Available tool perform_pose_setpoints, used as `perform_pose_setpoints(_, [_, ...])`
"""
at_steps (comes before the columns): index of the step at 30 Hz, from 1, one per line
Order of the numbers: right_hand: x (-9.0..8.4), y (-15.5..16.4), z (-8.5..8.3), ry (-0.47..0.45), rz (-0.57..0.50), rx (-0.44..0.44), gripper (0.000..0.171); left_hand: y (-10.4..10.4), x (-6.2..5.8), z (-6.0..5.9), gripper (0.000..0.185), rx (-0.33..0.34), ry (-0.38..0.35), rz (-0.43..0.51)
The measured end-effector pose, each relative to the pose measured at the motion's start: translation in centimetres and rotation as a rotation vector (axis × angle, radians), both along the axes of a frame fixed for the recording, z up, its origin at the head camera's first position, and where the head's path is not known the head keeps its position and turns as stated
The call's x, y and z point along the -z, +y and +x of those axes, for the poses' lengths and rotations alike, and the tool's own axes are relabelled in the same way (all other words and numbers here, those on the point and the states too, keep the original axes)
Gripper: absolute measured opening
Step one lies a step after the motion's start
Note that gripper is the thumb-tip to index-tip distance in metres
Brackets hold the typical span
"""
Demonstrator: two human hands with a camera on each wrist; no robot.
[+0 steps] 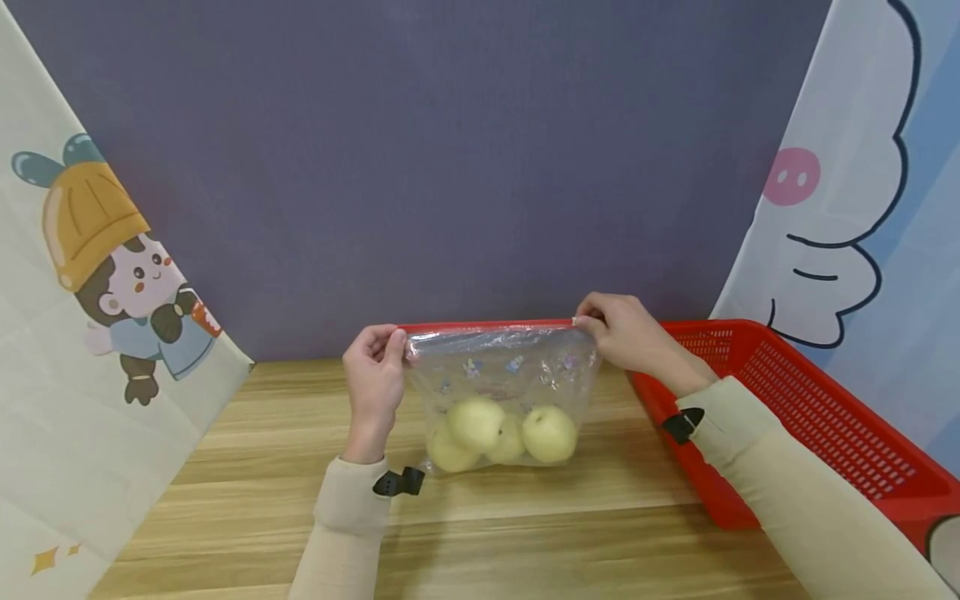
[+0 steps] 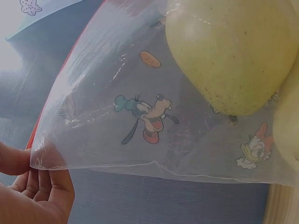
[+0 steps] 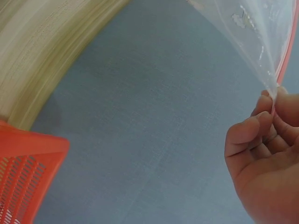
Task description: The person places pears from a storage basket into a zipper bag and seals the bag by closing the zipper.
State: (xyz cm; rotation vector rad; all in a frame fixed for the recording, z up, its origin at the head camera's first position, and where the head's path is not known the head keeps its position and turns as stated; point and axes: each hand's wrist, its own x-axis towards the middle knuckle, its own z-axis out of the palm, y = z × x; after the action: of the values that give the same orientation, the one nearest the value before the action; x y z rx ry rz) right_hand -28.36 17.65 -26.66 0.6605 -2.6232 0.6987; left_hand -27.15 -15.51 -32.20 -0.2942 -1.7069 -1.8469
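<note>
A clear zip bag (image 1: 495, 358) with a red seal strip along its top and small cartoon prints hangs upright between both hands. Several pale yellow-green pears (image 1: 550, 433) lie in its bottom, close over the table. My left hand (image 1: 377, 375) pinches the bag's top left corner between thumb and fingers. At the opposite top corner, my right hand (image 1: 626, 333) pinches the end of the red strip. The left wrist view shows the pears (image 2: 229, 51) through the printed plastic. In the right wrist view the bag corner (image 3: 266, 60) narrows into the fingertips.
To the right, a red plastic basket (image 1: 817, 408) with slotted walls stands on the wooden table (image 1: 300, 500), partly behind the right forearm. A dark grey panel (image 1: 480, 167) rises at the back. Cartoon-printed cloths hang on the left and right sides.
</note>
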Motion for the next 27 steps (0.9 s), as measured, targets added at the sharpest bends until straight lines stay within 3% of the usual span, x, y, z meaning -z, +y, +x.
perform_pose_setpoints(19, [0.2,1.7,0.1,0.010,-0.014,0.049,0.013,0.0,0.2,-0.3,0.013,-0.004,-0.011,-0.005])
perform_pose_setpoints(27, [0.6,1.4,-0.2,-0.026,-0.081,0.078,0.014,0.1,0.2,-0.3,0.016,-0.013,-0.020,-0.007])
